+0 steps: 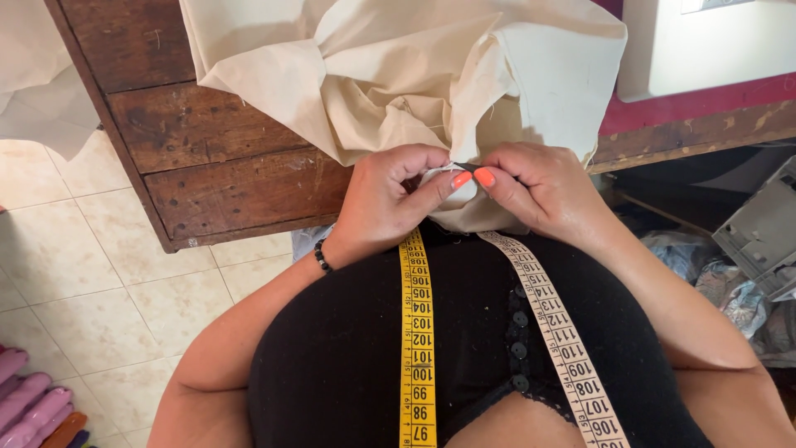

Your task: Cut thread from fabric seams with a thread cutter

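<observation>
Pinching one fold of cream cloth [431,75] between them, two hands meet just below the edge of a dark wooden table [215,158]. That cloth is a single crumpled piece, heaped on the tabletop and hanging over its near edge down to the hands. The left hand [385,203] curls narrow, its thumb pressed against the fabric; the right hand [539,187] is likewise closed narrow on the same fold, and a small dark object shows between its fingertips, too small to tell what it is. Two nails show orange polish. One black bead bracelet [322,255] sits on the left wrist.

One measuring tape [417,348] hangs around the person's neck in two strands over a black top [348,365]: the left strand shows its yellow face with black numbers, the right strand its white face. Four dark buttons [519,336] run down the top between the strands.

Beyond the table, one pale machine body [713,46] stands on a red surface at upper right. One grey plastic part [763,228] lies at far right above patterned fabric. Cream floor tiles [91,274] spread to the left, with several pink rolls [29,402] and one orange one at the bottom left corner.
</observation>
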